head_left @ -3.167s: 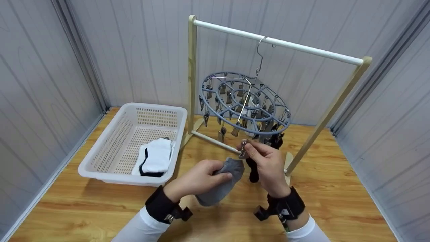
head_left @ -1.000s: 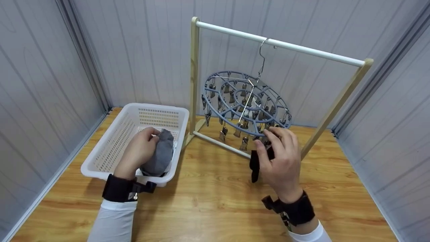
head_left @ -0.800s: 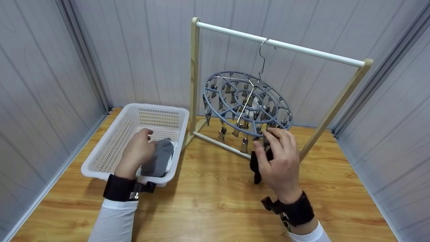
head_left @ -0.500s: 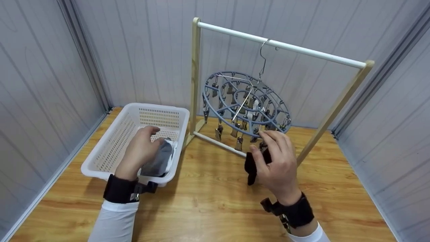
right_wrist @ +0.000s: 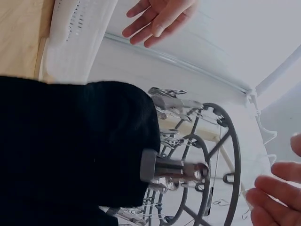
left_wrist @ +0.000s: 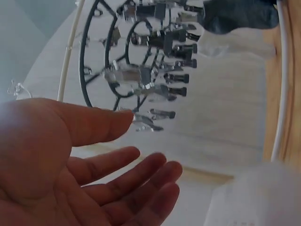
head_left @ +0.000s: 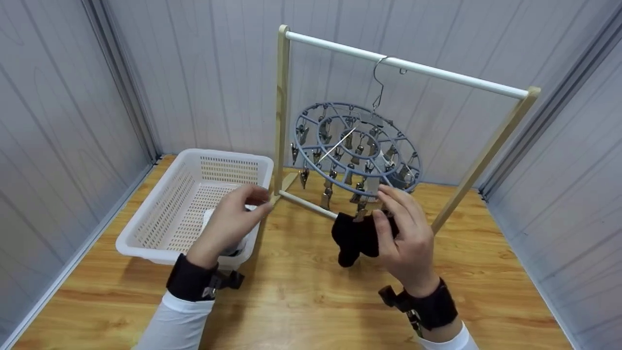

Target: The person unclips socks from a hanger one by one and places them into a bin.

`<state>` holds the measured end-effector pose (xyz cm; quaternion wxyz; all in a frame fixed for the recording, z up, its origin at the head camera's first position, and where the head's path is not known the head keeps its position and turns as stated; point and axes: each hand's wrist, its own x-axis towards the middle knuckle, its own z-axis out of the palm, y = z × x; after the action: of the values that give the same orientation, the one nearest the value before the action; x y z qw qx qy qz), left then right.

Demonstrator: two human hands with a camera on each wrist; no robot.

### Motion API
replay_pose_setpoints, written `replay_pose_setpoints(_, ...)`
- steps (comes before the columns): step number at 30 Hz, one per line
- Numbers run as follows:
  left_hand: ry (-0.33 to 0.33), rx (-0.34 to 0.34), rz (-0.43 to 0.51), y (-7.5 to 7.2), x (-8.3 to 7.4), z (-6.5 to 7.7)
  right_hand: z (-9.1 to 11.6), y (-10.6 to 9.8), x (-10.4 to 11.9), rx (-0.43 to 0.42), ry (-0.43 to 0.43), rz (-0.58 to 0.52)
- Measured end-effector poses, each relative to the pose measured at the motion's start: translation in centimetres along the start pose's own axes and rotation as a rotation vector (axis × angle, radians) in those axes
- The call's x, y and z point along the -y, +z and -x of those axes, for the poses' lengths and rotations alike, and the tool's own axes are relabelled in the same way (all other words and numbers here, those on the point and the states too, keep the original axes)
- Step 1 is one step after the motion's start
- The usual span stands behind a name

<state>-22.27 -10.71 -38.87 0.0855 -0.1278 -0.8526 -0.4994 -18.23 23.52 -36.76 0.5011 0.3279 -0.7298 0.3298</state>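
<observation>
Since half a second ago, the round hanger [right_wrist: 238,160] has turned, so that the black sock [head_left: 357,236] now comes out more to the left of the right hand [head_left: 408,243], and the left hand [head_left: 231,218] has moved rightwards, to the rim side of the basket [head_left: 228,155]. The black sock hangs under the near edge of the hanger, pinched at its upper border by a metal clip [right_wrist: 169,169], probably so that the cloth can hang freely downward. The right hand stands just beside the sock, its fingers parted and lightly bent, gripping nothing; whether their tips touch the hanger I cannot tell, but this place seems suitable for turning it. The left hand is also without a load, thumb and fingers spread apart. On another side of the hanger, a dark grey sock [left_wrist: 240,16] hangs too. A wire hook [head_left: 382,88] carries everything from the white bar [head_left: 408,64], which keeps the clips above the bench [head_left: 311,301]. The basket stands at the left, within easy reach of the left hand, which hides most of its contents.
</observation>
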Motion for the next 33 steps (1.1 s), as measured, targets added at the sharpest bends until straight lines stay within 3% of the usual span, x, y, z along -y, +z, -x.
replay_pose_setpoints(8, 0.043, 0.146, 0.087, 3.3, -1.2, 0.6, 0.2, -0.3, -1.0, 0.021, 0.177, 0.193)
replay_pose_setpoints(14, 0.083, 0.179, 0.145, 6.4, -1.2, 0.7, 0.4, -0.1, -1.2, 0.072, 0.207, 0.256)
replay_pose_setpoints(23, 0.071, 0.164, 0.198, 9.6, -0.7, 1.0, 0.4, 0.1, -0.8, 0.122, 0.191, 0.239)
replay_pose_setpoints(33, 0.029, 0.138, 0.276, 10.9, -0.9, 1.2, 0.5, 0.3, -0.3, 0.148, 0.172, 0.187)
